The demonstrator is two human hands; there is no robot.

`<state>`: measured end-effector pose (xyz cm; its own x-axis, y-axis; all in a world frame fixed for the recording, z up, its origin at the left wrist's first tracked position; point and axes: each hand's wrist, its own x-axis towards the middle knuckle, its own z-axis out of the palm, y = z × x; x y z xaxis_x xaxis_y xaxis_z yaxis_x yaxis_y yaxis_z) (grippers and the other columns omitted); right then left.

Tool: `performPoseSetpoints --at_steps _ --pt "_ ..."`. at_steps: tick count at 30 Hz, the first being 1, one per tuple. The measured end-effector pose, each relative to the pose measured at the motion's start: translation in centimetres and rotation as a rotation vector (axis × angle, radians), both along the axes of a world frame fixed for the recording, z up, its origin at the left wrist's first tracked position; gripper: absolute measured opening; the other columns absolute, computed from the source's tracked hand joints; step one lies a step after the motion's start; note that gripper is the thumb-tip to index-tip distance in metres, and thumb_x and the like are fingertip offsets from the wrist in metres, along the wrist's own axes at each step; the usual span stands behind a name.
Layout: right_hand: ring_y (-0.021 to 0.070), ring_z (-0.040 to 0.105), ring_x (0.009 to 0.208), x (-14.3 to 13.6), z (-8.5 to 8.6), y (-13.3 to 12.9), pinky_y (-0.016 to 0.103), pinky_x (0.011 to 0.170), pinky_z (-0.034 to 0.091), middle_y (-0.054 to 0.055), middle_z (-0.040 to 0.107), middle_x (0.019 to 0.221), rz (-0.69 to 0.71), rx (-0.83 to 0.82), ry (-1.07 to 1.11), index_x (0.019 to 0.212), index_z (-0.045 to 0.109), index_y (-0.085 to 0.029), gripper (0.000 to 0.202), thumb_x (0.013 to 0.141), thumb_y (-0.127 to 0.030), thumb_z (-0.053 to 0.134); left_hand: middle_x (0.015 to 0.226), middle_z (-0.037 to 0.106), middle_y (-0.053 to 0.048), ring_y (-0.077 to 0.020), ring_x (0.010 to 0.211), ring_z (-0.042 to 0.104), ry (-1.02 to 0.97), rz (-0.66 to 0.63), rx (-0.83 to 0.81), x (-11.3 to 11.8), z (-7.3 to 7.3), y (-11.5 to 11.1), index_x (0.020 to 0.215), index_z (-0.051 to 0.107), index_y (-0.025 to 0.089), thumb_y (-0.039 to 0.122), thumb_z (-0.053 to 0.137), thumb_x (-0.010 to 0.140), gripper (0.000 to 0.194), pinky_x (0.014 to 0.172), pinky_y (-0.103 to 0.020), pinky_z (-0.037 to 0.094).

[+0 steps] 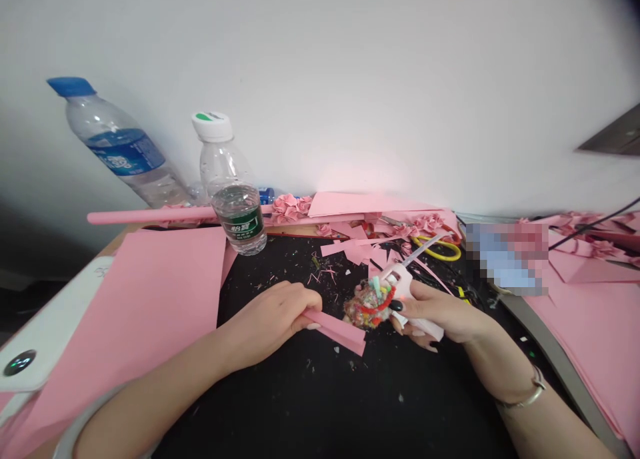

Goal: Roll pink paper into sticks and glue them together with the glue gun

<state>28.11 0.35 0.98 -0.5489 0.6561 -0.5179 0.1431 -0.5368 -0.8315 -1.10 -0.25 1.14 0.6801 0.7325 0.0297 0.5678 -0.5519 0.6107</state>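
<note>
My left hand (pixel 285 319) is closed around one end of a folded pink paper strip (pixel 340 332), whose other end points right over the black mat (pixel 320 392). My right hand (pixel 435 312) grips a white hot glue gun (pixel 400 282). A clear glue stick (pixel 425 247) juts from its back. Colourful clumped bits, red, green and yellow among them, cover the gun's front (pixel 367 304), which faces the paper strip. A small gap separates the two. Part of the gun's handle is hidden by my right fingers.
A green-labelled water bottle (pixel 235 206) stands at the mat's back edge; a blue-capped bottle (pixel 125 149) leans behind. Pink sheets (pixel 160 279) lie left. Paper roses (pixel 290 207), scraps (pixel 363 251) and yellow-handled scissors (pixel 445 248) line the wall. A phone-like blurred object (pixel 505 259) lies right.
</note>
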Motion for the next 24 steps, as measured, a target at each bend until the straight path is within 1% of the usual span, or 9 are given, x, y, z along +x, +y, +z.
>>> performPoseSetpoints --at_steps 3,7,10,14,19,24 --pt "0.0035 0.041 0.036 0.2 0.1 0.0 0.014 0.029 0.035 -0.001 0.056 0.058 -0.036 -0.021 0.042 0.079 0.053 -0.014 0.033 0.072 -0.041 0.069 0.081 0.056 -0.001 -0.0159 0.073 0.049 -0.01 0.032 -0.022 -0.2 0.2 0.0 0.084 0.05 0.02 0.02 0.036 0.091 0.015 0.069 -0.028 0.037" --pt "0.0039 0.04 0.036 0.7 0.2 0.1 0.014 0.027 0.034 -0.001 0.056 0.056 0.003 -0.041 0.139 0.075 0.051 -0.014 0.033 0.07 -0.039 0.071 0.083 0.057 -0.001 -0.016 0.075 0.05 -0.026 0.046 -0.054 -0.4 0.4 0.0 0.085 0.049 0.02 0.019 0.037 0.09 0.013 0.069 -0.027 0.038" --pt "0.0044 0.041 0.037 0.9 0.2 0.1 0.013 0.026 0.032 0.0 0.057 0.057 0.004 -0.065 0.179 0.077 0.051 -0.015 0.032 0.069 -0.038 0.072 0.083 0.057 0.0 -0.0159 0.076 0.051 -0.022 0.054 -0.074 -0.3 0.5 0.0 0.085 0.048 0.02 0.018 0.037 0.09 0.012 0.069 -0.026 0.038" --pt "0.0046 0.042 0.036 0.5 -0.1 0.1 0.013 0.026 0.033 0.0 0.058 0.059 -0.024 -0.088 0.159 0.084 0.05 -0.015 0.035 0.069 -0.038 0.072 0.083 0.057 0.0 -0.0157 0.077 0.051 -0.031 0.049 -0.085 -0.2 0.6 -0.1 0.084 0.048 0.02 0.018 0.037 0.09 0.013 0.068 -0.025 0.038" --pt "0.0044 0.042 0.035 -0.4 -0.4 0.0 0.015 0.027 0.035 -0.001 0.057 0.058 -0.034 -0.078 0.106 0.082 0.05 -0.015 0.037 0.069 -0.043 0.071 0.085 0.057 0.0 -0.0154 0.077 0.051 -0.04 0.035 -0.095 -0.1 0.7 -0.1 0.086 0.048 0.02 0.019 0.038 0.09 0.011 0.069 -0.025 0.038" --pt "0.0044 0.043 0.037 0.5 0.1 0.1 0.013 0.027 0.033 0.0 0.059 0.06 -0.02 -0.092 0.135 0.084 0.048 -0.015 0.035 0.07 -0.038 0.072 0.085 0.056 0.0 -0.0157 0.078 0.051 -0.031 0.036 -0.087 -0.1 0.5 -0.1 0.086 0.047 0.02 0.019 0.037 0.091 0.011 0.069 -0.026 0.038"
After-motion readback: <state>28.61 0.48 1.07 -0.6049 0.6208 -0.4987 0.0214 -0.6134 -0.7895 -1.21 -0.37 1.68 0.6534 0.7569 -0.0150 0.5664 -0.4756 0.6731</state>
